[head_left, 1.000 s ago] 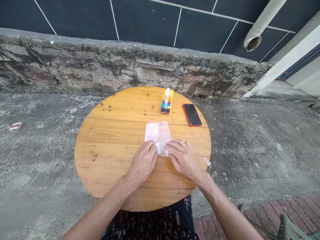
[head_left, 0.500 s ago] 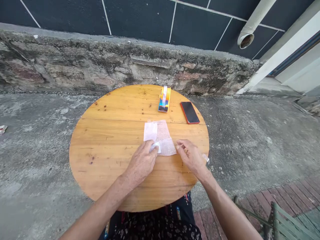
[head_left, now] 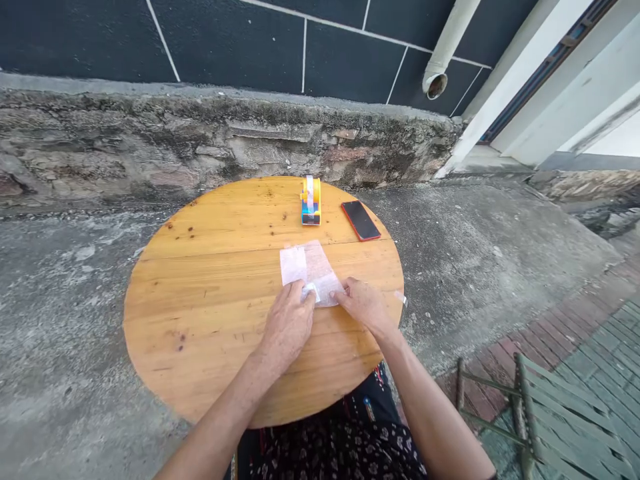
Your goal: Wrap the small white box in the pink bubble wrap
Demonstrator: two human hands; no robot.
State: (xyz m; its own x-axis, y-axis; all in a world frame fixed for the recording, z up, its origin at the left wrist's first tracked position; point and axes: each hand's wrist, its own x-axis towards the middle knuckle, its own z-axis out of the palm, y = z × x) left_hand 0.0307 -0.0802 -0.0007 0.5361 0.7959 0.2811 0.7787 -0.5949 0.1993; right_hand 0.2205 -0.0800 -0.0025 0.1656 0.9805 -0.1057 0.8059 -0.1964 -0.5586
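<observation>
A small sheet of clear bubble wrap [head_left: 316, 268] lies on the round wooden table [head_left: 210, 313], with a pale pink paper piece [head_left: 293, 265] on its left half. My left hand [head_left: 287, 325] presses its fingers on the near left corner of the wrap, where a small white bit shows. My right hand [head_left: 364, 305] has its fingers curled on the near right edge of the wrap. A short strip of clear tape [head_left: 400, 297] hangs at the table's right rim, just beyond my right hand.
A yellow and blue tape dispenser [head_left: 311, 201] and a dark phone in a red case [head_left: 361, 220] lie at the table's far side. A rough stone ledge and dark tiled wall stand behind. A green metal chair [head_left: 545, 413] is at lower right.
My right hand drew back to the right off the wrap, then returned to its near right edge. My left hand stayed on the near left corner. The view swung to the right.
</observation>
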